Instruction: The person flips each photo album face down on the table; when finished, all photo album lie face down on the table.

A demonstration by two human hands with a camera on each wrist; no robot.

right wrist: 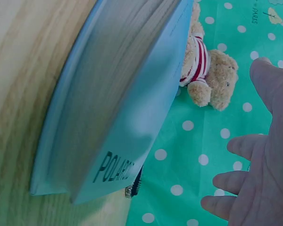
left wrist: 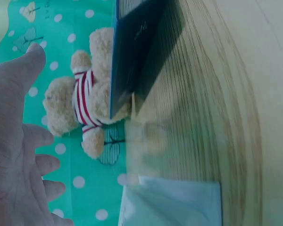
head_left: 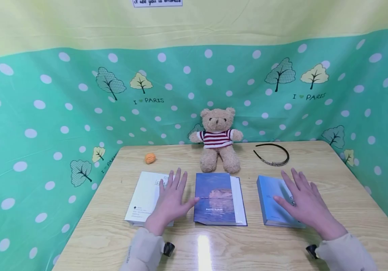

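Observation:
Both hands hover palms down with fingers spread, holding nothing. My left hand [head_left: 171, 203] is over the right side of a white book-shaped album [head_left: 146, 199], its thumb reaching toward the middle album. Above the right part of a light-blue album [head_left: 275, 207] is my right hand [head_left: 303, 201], hiding some of its cover. Between the hands lies a photo album [head_left: 214, 199] with a sea-and-cliff cover. In the right wrist view the blue album [right wrist: 132, 122] shows thick page edges, apart from the right hand [right wrist: 259, 165].
A teddy bear [head_left: 217, 139] in a striped shirt sits at the back middle of the wooden table [head_left: 92, 241]. An orange ball-like item [head_left: 150, 158] lies back left, a black headband [head_left: 276, 163] back right. A polka-dot cloth [head_left: 167, 116] hangs behind.

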